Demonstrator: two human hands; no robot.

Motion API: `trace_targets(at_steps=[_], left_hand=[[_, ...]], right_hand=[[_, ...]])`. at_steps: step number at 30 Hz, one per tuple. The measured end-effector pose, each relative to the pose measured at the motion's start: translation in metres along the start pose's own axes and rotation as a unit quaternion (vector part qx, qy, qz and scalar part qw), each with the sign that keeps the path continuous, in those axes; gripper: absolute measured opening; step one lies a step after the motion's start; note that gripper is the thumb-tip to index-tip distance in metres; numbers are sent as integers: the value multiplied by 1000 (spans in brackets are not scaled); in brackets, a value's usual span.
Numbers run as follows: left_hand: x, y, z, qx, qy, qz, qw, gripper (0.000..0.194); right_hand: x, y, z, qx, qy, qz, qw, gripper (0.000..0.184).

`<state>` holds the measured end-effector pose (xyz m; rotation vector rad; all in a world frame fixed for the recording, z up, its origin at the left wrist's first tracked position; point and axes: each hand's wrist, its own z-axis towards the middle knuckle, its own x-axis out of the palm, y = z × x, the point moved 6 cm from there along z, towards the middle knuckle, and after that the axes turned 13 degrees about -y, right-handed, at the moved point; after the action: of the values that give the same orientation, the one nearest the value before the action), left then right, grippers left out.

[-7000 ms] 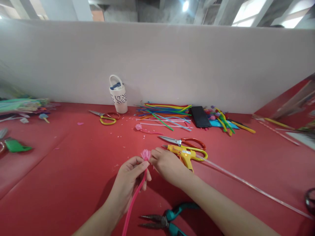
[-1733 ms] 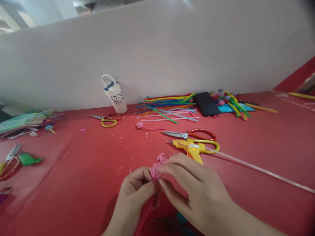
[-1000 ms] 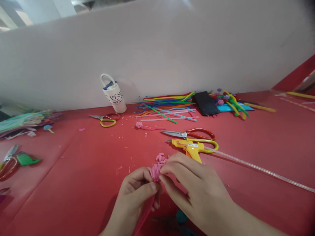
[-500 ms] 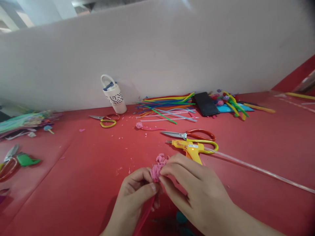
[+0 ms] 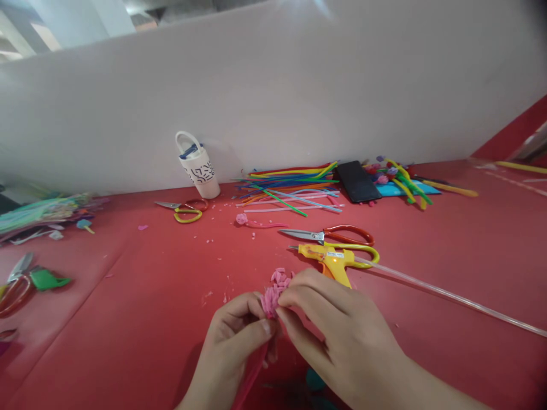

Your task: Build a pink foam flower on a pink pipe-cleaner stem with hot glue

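Note:
My left hand (image 5: 237,336) is closed around the base of a pink craft flower (image 5: 270,300), thumb and index finger pinching just beneath its layered petals. A pink stem (image 5: 255,367) trails down from that grip towards me. At the flower's right side, my right hand (image 5: 337,324) is closed, with thumb and fingertips pressed against the petals. Whether a separate petal lies between those fingertips is hidden. Small pink pieces (image 5: 280,276) show just beyond the flower. A yellow glue gun (image 5: 331,257) with a long clear glue stick (image 5: 448,295) lies past my right hand.
Scissors (image 5: 307,234) touch the glue gun; another pair (image 5: 186,212) lies farther left. A finished pink flower (image 5: 241,218) rests mid-table. Behind it are colourful pipe cleaners (image 5: 290,185), a black phone (image 5: 357,181) and a white cup (image 5: 200,171) against the pale partition (image 5: 273,91).

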<state>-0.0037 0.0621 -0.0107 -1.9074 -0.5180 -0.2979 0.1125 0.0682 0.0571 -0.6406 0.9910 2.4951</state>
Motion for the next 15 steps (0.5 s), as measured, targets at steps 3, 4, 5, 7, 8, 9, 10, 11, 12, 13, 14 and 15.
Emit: trace_targets(at_steps=[3, 4, 5, 7, 8, 9, 10, 11, 12, 13, 14, 15], left_hand=[[-1, 0, 1, 3, -3, 3, 1000, 13], [-1, 0, 1, 3, -2, 6, 1000, 13], [-1, 1, 1, 7, 0, 10, 1000, 12], [0, -1, 0, 30, 3, 19, 999, 10], [-1, -3, 0, 58, 0, 29, 998, 8], [-2, -8, 0, 101, -7, 50, 994, 6], [-3, -13, -1, 159, -18, 84, 983, 6], [-5, -21, -3, 232, -28, 127, 964, 10], [-6, -28, -5, 307, -39, 177, 934, 14], [-6, -34, -10, 385, -42, 222, 895, 19], [-6, -40, -15, 456, -31, 248, 854, 23], [-7, -42, -18, 495, -31, 268, 826, 27]], right_hand=[[0, 0, -1, -5, -6, -4, 1000, 14], [0, 0, -1, -7, -6, -5, 1000, 14], [0, 0, 0, -7, -5, -4, 1000, 14], [-3, 1, 1, -6, -7, 1, 1000, 12], [-6, 2, 3, -7, -10, 7, 1000, 11], [-10, 4, 4, -9, -18, 16, 1000, 11], [-15, 5, 6, -12, -30, 26, 999, 12], [-20, 6, 9, -14, -43, 32, 998, 14], [-25, 7, 11, -14, -58, 34, 998, 15], [-29, 7, 13, -14, -72, 32, 997, 16], [-33, 7, 15, -12, -85, 26, 996, 17], [-36, 7, 17, -10, -94, 17, 995, 17]])
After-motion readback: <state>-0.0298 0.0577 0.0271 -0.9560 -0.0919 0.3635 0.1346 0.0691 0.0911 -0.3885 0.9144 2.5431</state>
